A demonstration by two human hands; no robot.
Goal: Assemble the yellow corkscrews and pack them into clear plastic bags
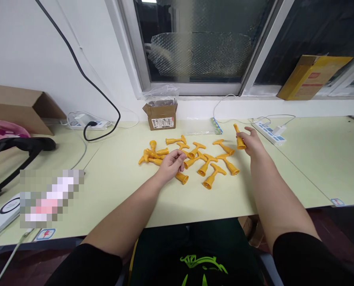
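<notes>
Several yellow T-handled pieces with cup-shaped ends (209,182) lie spread over the pale green table (120,198). My left hand (172,163) is over the left part of the spread, its fingers curled together; whether anything small is between them is hidden. To the right of the spread, my right hand (252,142) grips one yellow piece (240,142) between thumb and fingers, with its wide end toward me and its narrow end pointing away.
A small open cardboard box (162,122) and a clear plastic bag (196,126) are by the wall. Power strips (268,132) with cables lie at both sides. A black strap-like object (16,159) and a white device (6,212) are at left.
</notes>
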